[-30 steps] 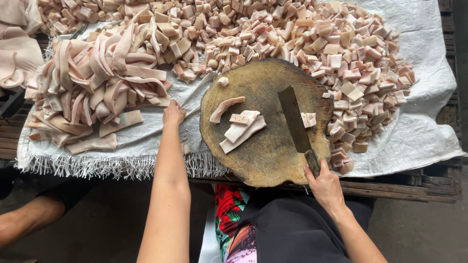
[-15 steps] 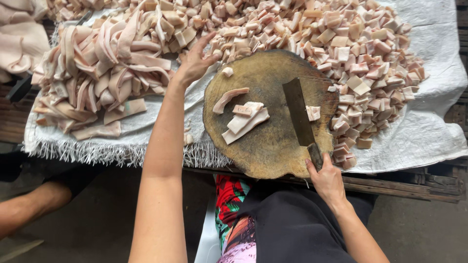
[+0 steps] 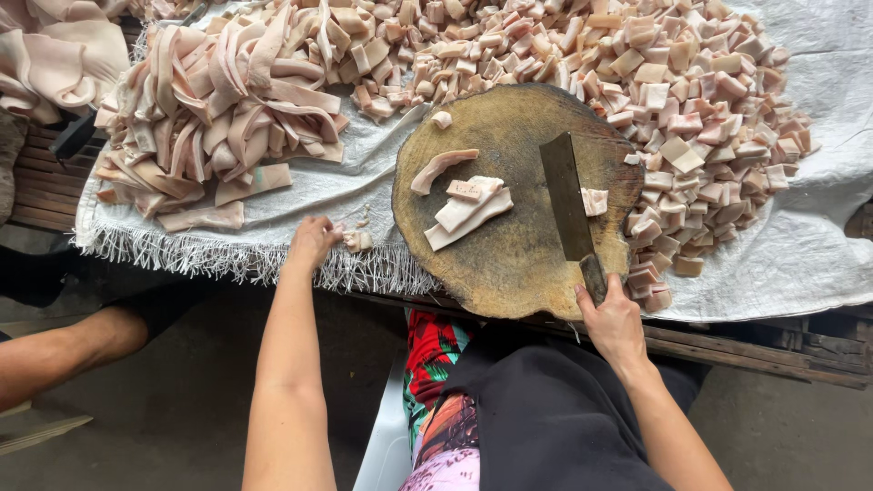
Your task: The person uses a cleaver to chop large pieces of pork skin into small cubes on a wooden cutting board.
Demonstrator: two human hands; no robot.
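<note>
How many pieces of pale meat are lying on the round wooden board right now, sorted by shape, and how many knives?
Long strips on the chopping board: 3, namely one curved strip and two stacked strips
Small chunks: 3, at and
Cleaver, handle in the right hand: 1
Total: 7

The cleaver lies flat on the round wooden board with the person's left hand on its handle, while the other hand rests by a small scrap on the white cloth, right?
Not quite: the head view shows the right hand on the handle of the cleaver, not the left. The left hand rests by the small scrap on the white cloth. The cleaver does lie flat on the round wooden board.
</note>
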